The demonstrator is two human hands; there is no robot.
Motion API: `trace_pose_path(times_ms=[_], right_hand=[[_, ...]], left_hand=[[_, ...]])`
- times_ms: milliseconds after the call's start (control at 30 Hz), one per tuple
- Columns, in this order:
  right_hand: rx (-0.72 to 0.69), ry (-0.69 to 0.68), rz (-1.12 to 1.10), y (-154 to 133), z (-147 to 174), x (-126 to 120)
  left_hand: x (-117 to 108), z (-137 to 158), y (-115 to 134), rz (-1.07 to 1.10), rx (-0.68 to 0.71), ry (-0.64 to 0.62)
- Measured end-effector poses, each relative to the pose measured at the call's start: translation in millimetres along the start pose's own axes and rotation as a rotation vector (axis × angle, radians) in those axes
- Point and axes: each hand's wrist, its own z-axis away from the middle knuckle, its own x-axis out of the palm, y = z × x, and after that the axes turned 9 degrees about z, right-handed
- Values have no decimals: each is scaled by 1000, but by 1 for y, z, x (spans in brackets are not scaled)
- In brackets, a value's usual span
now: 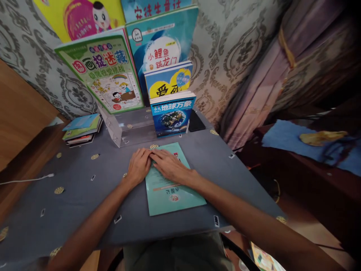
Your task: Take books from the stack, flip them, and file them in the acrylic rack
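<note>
And here we see the left hand (139, 164) and right hand (169, 165) meeting over the teal book's (175, 205) far-left corner, flat on the grey table (222, 177), fingers close together, any pinch hidden from us, where light, even pressure should spare the cover.

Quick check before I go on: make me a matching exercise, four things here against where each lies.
Things:
1. Teal book
2. Stack of books
3. Flat black object
4. Blue cloth

Places:
A. Beyond the table's right edge
B. Left of the clear stand
C. Just right of the upright globe-cover book
D. Partly under the right hand

Pairs: 1-D, 2-B, 3-C, 4-A
</note>
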Motion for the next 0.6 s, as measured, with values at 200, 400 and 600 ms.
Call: trace_pose_path(times_ms=[200, 400, 600], right_hand=[[49, 5, -16, 13, 8, 12], [202, 14, 52, 37, 22, 2], [313, 62, 22, 62, 29, -3]], left_hand=[[0, -1, 1, 8, -6, 4], [-1, -1, 2, 27, -14, 4], [1, 2, 0, 15, -27, 27]])
